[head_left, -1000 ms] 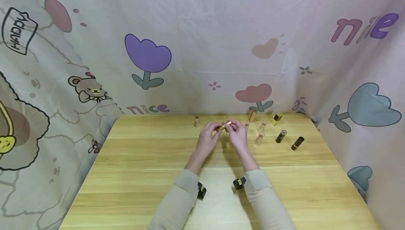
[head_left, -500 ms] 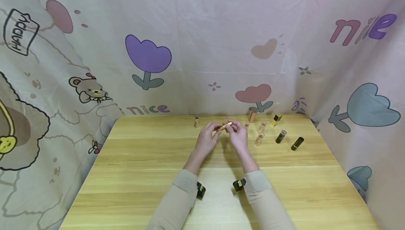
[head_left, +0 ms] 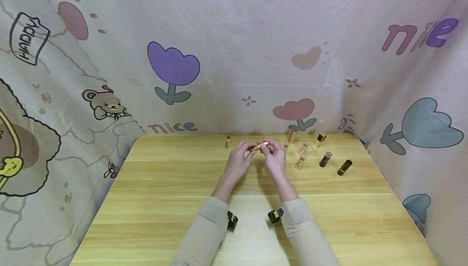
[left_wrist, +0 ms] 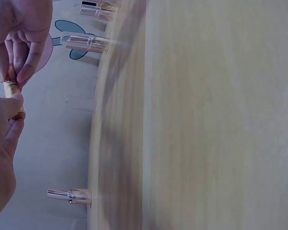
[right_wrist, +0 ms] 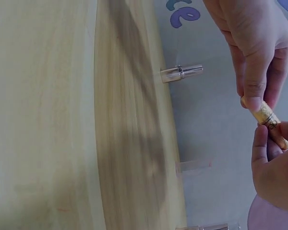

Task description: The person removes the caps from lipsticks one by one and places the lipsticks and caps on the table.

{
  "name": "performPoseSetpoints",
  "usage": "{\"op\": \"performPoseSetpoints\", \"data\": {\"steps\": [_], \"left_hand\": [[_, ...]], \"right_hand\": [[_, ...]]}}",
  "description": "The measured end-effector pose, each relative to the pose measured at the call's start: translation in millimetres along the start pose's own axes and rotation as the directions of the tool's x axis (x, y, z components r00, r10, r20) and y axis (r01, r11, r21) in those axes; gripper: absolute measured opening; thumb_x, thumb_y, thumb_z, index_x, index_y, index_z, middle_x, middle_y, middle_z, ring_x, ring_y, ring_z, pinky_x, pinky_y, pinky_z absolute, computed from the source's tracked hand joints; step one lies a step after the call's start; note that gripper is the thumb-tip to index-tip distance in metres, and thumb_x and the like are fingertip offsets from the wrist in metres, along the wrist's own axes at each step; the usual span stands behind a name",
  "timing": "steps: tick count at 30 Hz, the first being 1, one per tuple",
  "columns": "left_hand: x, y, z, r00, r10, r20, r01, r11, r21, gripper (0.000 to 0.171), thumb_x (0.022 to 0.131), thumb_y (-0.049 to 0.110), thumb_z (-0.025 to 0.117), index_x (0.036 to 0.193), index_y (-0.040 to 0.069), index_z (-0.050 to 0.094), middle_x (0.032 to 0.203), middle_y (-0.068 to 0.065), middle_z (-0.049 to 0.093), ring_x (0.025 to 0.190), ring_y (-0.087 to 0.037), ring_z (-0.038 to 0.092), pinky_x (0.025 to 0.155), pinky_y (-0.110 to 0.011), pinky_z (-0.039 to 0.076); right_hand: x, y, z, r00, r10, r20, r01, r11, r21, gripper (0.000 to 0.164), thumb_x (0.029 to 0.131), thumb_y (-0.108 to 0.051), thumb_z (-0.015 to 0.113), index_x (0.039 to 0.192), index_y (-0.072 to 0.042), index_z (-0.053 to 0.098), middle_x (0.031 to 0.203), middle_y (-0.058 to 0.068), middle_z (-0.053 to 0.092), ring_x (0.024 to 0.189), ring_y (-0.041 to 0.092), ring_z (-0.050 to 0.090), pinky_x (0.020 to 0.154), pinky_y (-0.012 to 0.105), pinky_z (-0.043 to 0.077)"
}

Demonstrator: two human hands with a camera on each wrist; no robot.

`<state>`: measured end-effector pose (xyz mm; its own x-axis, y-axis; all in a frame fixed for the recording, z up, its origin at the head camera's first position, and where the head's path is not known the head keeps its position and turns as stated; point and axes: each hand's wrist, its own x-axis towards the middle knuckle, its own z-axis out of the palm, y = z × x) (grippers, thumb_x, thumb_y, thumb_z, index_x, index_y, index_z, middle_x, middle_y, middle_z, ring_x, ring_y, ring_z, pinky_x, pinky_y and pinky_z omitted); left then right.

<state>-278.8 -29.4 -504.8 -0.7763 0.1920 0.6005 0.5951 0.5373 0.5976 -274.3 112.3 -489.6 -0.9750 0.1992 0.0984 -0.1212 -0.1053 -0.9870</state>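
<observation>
Both hands hold a slim gold lipstick tube (head_left: pixel 259 146) between them, above the far part of the table. At its left end, my left hand (head_left: pixel 239 161) pinches the tube with thumb and fingers. My right hand (head_left: pixel 274 158) grips the other end. Dark lettering shows on the gold tube (right_wrist: pixel 264 114) in the right wrist view; fingers cover both its ends. An uncapped lipstick (head_left: pixel 228 141) stands upright to the left of the hands. Behind them is a small clear, cap-like piece (left_wrist: pixel 80 102), faint in the left wrist view.
Right of the hands stand several more lipsticks: a rose-gold tube (head_left: pixel 292 135), a clear-cased one (head_left: pixel 300 162), a gold and black one (head_left: pixel 320 139), a dark one (head_left: pixel 325 159) and a black one (head_left: pixel 344 167). A patterned curtain (head_left: pixel 226 55) hangs behind the wooden table (head_left: pixel 164 201).
The head view has tilted slightly. Both hands keep their hold on the gold tube in nearly the same place, and the standing lipsticks have not moved.
</observation>
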Motion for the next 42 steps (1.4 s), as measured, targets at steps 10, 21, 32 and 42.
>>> {"op": "performPoseSetpoints", "data": {"steps": [10, 21, 32, 42], "left_hand": [[-5.3, -14.1, -9.8, 0.998, -0.062, 0.023, 0.061, 0.998, 0.008, 0.028, 0.091, -0.001, 0.076, 0.118, 0.000, 0.070, 0.116, -0.011, 0.070, 0.104, -0.024, 0.070, 0.095, -0.032, 0.060], [-11.3, -26.2, -18.5, 0.994, -0.101, -0.033, 0.092, 0.973, -0.211, 0.026, 0.091, -0.010, 0.072, 0.116, -0.006, 0.067, 0.112, -0.017, 0.067, 0.103, -0.030, 0.070, 0.097, -0.027, 0.059], [-11.6, -31.9, -20.8, 0.965, -0.245, -0.094, 0.198, 0.916, -0.350, 0.030, 0.088, -0.017, 0.071, 0.116, -0.007, 0.066, 0.114, -0.021, 0.065, 0.108, -0.036, 0.070, 0.099, -0.031, 0.059], [-10.9, -32.2, -24.5, 0.931, -0.356, -0.081, 0.306, 0.881, -0.360, 0.034, 0.088, -0.015, 0.072, 0.120, -0.008, 0.061, 0.119, -0.022, 0.064, 0.111, -0.037, 0.070, 0.099, -0.027, 0.057]], "right_hand": [[3, -7, -12, 0.990, -0.013, -0.142, 0.023, 0.998, 0.066, 0.031, 0.103, -0.001, 0.060, 0.132, 0.008, 0.057, 0.126, 0.026, 0.069, 0.094, 0.008, 0.069, 0.089, 0.018, 0.058], [10, -18, -21, 0.989, -0.073, -0.129, 0.077, 0.997, 0.026, 0.029, 0.101, -0.002, 0.065, 0.129, 0.006, 0.060, 0.125, 0.025, 0.070, 0.095, 0.012, 0.068, 0.089, 0.019, 0.058], [20, -6, -24, 0.990, -0.134, -0.040, 0.122, 0.969, -0.213, 0.027, 0.096, -0.003, 0.072, 0.122, 0.002, 0.067, 0.120, 0.020, 0.073, 0.102, 0.024, 0.069, 0.087, 0.016, 0.057], [27, 5, -23, 0.994, -0.093, 0.058, 0.109, 0.906, -0.410, 0.027, 0.095, -0.001, 0.070, 0.122, 0.005, 0.068, 0.117, 0.025, 0.071, 0.109, 0.038, 0.069, 0.099, 0.045, 0.059]]}}
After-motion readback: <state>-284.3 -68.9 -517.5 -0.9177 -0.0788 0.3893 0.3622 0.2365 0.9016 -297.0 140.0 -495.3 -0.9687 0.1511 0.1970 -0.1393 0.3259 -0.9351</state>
